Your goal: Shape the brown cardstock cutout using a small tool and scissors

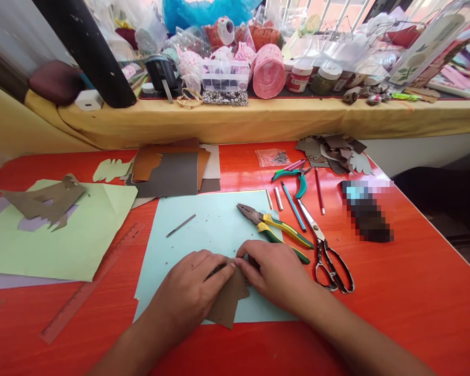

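Both hands meet over a light blue sheet [196, 224] on the red table. My left hand [199, 282] is closed on a grey-brown cut piece [227, 300], thumb and forefinger at its upper edge. My right hand [268, 266] pinches the same piece at its top corner; whether anything small sits between the fingertips is hidden. The piece's lower part hangs toward the sheet's front edge. Just beyond my right hand lie pliers [274, 224] with yellow-green handles. A thin dark metal rod [180, 225] rests on the sheet, farther back and left.
Scissors [325, 250], a blue pencil [293, 206], small teal pliers [301, 183] and a red pencil [320, 190] lie at the right. Scraps [337, 151] are piled behind. Left are a clear ruler [88, 287], green paper [97, 230] and stacked brown-grey sheets [172, 175].
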`<state>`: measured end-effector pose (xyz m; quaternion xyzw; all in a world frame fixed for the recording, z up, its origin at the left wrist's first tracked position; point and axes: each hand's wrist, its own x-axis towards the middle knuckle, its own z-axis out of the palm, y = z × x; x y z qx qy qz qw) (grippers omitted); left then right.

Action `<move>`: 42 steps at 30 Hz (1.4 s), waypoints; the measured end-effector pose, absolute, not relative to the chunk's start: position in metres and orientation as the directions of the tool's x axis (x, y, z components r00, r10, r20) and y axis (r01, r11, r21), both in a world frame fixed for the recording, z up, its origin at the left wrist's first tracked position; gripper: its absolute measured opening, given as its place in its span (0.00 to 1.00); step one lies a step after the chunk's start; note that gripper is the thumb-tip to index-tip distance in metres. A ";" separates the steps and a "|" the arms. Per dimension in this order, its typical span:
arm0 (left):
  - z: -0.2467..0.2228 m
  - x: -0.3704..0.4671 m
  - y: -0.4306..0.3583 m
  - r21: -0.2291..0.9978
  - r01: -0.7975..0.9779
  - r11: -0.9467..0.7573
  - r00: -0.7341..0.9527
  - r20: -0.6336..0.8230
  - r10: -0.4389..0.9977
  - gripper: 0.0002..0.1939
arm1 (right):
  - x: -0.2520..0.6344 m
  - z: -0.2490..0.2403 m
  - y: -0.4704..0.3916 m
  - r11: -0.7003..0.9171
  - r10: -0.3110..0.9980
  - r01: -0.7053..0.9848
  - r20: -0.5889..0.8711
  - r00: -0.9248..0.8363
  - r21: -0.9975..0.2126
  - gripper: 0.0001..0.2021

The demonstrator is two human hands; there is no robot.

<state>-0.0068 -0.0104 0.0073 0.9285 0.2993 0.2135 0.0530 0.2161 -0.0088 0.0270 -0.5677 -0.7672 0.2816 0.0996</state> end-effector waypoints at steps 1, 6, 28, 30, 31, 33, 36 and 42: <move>0.007 -0.007 -0.010 0.227 0.531 -0.817 0.732 0.362 0.577 0.17 | 0.216 0.027 -0.009 0.194 0.928 0.815 -0.168 -0.333 -0.546 0.06; 0.005 -0.010 -0.011 0.240 0.519 -0.820 0.738 0.360 0.572 0.17 | 0.215 0.029 -0.009 0.188 0.929 0.817 -0.171 -0.328 -0.545 0.06; 0.005 -0.008 -0.011 0.206 0.524 -0.826 0.750 0.349 0.562 0.17 | 0.215 0.030 -0.008 0.184 0.928 0.816 -0.176 -0.327 -0.548 0.04; 0.005 -0.008 -0.011 0.209 0.525 -0.825 0.747 0.350 0.564 0.17 | 0.216 0.029 -0.008 0.188 0.930 0.810 -0.165 -0.329 -0.556 0.05; 0.005 -0.008 -0.011 0.210 0.525 -0.825 0.747 0.351 0.565 0.17 | 0.216 0.028 -0.008 0.190 0.931 0.806 -0.158 -0.330 -0.560 0.05; 0.005 -0.008 -0.011 0.211 0.523 -0.826 0.748 0.352 0.563 0.17 | 0.215 0.027 -0.008 0.194 0.933 0.804 -0.147 -0.328 -0.562 0.06; 0.005 -0.009 -0.010 0.225 0.521 -0.823 0.745 0.351 0.567 0.16 | 0.214 0.025 -0.008 0.199 0.936 0.810 -0.138 -0.325 -0.552 0.06; 0.004 -0.008 -0.009 0.297 0.518 -0.802 0.721 0.354 0.596 0.16 | 0.212 0.025 -0.008 0.211 0.937 0.823 -0.130 -0.323 -0.528 0.05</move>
